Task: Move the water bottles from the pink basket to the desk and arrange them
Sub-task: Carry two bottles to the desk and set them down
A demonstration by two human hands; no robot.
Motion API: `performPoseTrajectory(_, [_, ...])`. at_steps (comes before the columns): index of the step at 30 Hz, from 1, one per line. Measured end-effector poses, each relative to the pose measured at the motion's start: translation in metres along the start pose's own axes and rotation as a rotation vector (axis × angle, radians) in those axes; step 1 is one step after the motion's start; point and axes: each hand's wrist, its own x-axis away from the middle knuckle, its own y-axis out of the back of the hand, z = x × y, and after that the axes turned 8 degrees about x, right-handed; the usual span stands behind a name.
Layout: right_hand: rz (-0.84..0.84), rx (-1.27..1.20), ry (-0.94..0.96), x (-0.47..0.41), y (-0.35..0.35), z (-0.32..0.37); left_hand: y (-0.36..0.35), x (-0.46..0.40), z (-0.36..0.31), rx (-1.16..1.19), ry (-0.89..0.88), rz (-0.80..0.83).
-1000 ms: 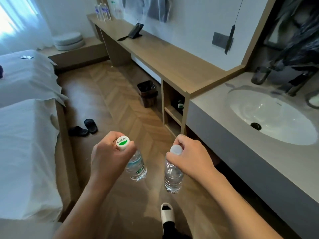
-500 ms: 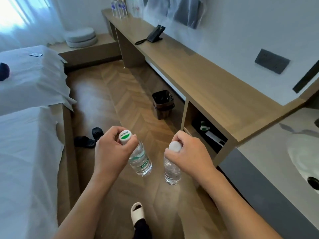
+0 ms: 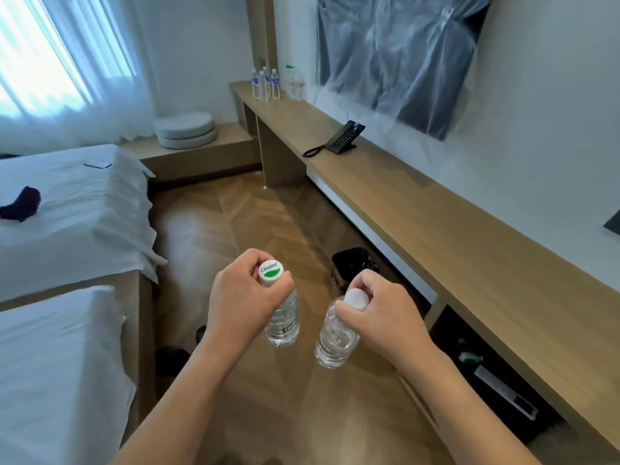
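2 bottles in hand (image 3: 282,317) (image 3: 335,337), ~5 on desk (image 3: 419,209), 1 phone (image 3: 345,137).

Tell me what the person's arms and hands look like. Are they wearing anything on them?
Both arms are bare from the bottom edge of the picture to the fingers: no sleeves show. The left hand and the right hand wear no gloves, and no rings, watch or bracelets can be seen. The forearms look slim and smooth, with no marks or cables on them.

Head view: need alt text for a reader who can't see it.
Two hands carry small water bottles by the necks above a wooden floor: the left hand grips a green-capped bottle, the right hand a white-capped bottle. A long wooden desk along the right wall holds a black phone and more bottles at its far end.
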Motion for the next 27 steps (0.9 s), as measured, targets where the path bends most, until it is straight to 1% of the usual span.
performPoseTrajectory(5, [-0.047,-0.009,0.005,-0.110,-0.023,0.027,0.005,-0.111,0.032,-0.020,-0.041,-0.011])
performPoseTrajectory(11, [-0.071,-0.013,0.054,-0.252,-0.059,0.047,-0.010,-0.244,0.068,-0.011,-0.091,-0.016])
performPoseTrajectory(15, [-0.055,-0.017,0.079,-0.343,-0.073,0.067,-0.018,-0.332,0.086,0.006,-0.044,-0.040])
performPoseTrajectory(20, [-0.034,-0.036,0.090,-0.443,-0.091,0.090,-0.019,-0.432,0.114,0.013,-0.031,-0.125])
performPoseTrajectory(24, [0.001,-0.014,0.099,-0.521,-0.115,0.107,-0.021,-0.508,0.151,0.005,0.029,-0.179])
performPoseTrajectory(27, [0.008,0.001,0.110,-0.587,-0.142,0.121,-0.022,-0.568,0.185,0.017,0.067,-0.182])
